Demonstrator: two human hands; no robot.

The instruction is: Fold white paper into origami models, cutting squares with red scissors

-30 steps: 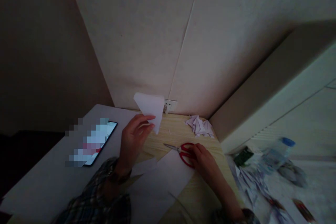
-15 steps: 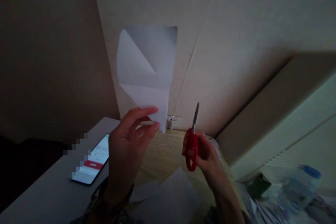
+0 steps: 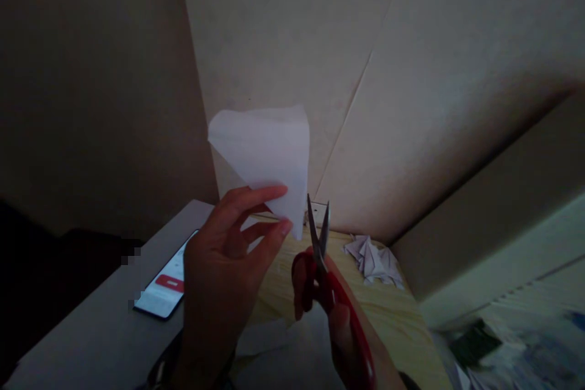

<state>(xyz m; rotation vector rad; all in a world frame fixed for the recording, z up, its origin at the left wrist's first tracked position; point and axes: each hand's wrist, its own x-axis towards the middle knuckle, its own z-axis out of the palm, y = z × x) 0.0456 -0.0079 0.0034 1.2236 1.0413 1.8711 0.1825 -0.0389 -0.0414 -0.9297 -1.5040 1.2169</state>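
Observation:
A folded sheet of white paper (image 3: 269,146) is pinched near its lower end between the thumb and fingers of my left hand (image 3: 233,244). It stands upright, its top edge bending over. My right hand (image 3: 340,323) grips red-handled scissors (image 3: 322,274), fingers in the loops. Their blades are spread apart and point up, just right of the paper's lower edge, with no contact that I can make out. Below the hands, more white paper (image 3: 292,347) lies on the wood-coloured surface.
A lit phone (image 3: 167,295) lies on the grey surface (image 3: 91,329) at left. Crumpled, folded paper (image 3: 375,262) sits at the back right of the wooden tabletop (image 3: 388,317). A wall socket (image 3: 319,213) is behind the blades. Blurred clutter (image 3: 516,353) fills the lower right.
The scissors have swung down and left toward the paper, and their blades have opened. My left hand has lowered the paper's top, which now folds over; its grip stays.

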